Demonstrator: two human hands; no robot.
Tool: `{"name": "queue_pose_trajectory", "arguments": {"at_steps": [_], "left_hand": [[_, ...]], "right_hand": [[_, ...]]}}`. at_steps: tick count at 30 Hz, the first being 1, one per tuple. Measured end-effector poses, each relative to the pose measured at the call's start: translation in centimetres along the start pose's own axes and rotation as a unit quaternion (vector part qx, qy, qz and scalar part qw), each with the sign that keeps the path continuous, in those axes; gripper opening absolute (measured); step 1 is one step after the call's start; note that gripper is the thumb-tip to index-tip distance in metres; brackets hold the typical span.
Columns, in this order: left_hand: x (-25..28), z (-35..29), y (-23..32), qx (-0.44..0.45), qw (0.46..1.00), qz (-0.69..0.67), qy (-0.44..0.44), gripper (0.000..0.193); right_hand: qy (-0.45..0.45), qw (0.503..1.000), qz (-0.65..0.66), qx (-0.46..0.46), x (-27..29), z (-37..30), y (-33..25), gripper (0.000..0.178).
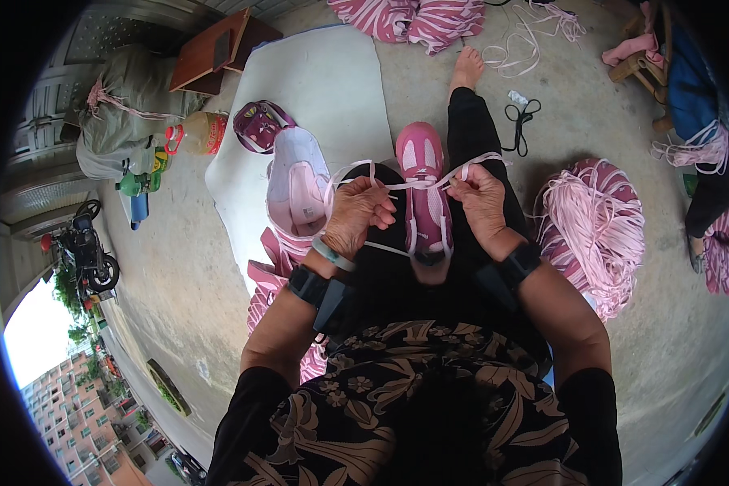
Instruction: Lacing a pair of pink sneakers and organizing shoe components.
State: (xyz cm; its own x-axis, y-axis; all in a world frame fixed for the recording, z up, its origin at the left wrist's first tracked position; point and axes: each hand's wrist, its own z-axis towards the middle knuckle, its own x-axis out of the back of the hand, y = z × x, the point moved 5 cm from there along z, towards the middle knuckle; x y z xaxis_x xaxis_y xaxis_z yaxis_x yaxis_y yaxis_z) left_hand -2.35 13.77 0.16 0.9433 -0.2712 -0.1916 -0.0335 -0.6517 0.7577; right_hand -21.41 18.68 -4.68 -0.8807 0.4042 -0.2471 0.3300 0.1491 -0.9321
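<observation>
A pink sneaker [427, 220] rests across my lap, its toe pointing away from me. A pale pink shoelace [395, 187] runs across its front, with both ends drawn out sideways. My left hand [355, 215] is closed on the lace left of the shoe, fingers curled. On the other side my right hand [481, 202] pinches the lace close to the shoe. A pale lavender shoe-like piece with a pink inside [304, 198] lies left of my left hand. Beyond it is a small purple patterned pouch-like piece [257, 127].
A white sheet [320, 69] covers floor ahead. Black scissors [520, 130] lie beyond my right hand, near my outstretched bare foot [467, 69]. Pink lace bundles [593, 231] sit at right, and another person's leg [709, 206] shows farther right. A bottle [204, 134] stands left.
</observation>
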Motion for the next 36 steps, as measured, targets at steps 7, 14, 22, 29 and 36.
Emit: {"name": "queue_pose_trajectory", "arguments": {"at_steps": [7,14,22,29,36], "left_hand": [[-1.0,0.5,-1.1,0.007,0.999,0.043,0.013,0.007],[-1.4,0.4,-1.2,0.013,0.992,0.121,0.029,0.007],[-1.6,0.3,-1.4,0.011,0.983,0.174,0.051,0.008],[-1.5,0.4,-1.3,-0.003,0.988,0.128,0.089,0.009],[-1.9,0.8,-1.3,-0.012,0.985,0.135,0.107,0.012]], "right_hand": [[0.018,0.999,-0.010,0.041,0.0,0.2,0.3,0.006],[-0.008,0.995,-0.050,0.081,-0.2,0.1,0.2,0.004],[0.006,0.960,-0.231,0.160,-0.6,-0.4,-1.0,0.008],[-0.019,0.932,-0.293,0.212,-1.5,-0.4,-1.9,0.009],[-0.024,0.930,-0.335,0.147,-2.2,-0.1,-1.5,0.009]]}}
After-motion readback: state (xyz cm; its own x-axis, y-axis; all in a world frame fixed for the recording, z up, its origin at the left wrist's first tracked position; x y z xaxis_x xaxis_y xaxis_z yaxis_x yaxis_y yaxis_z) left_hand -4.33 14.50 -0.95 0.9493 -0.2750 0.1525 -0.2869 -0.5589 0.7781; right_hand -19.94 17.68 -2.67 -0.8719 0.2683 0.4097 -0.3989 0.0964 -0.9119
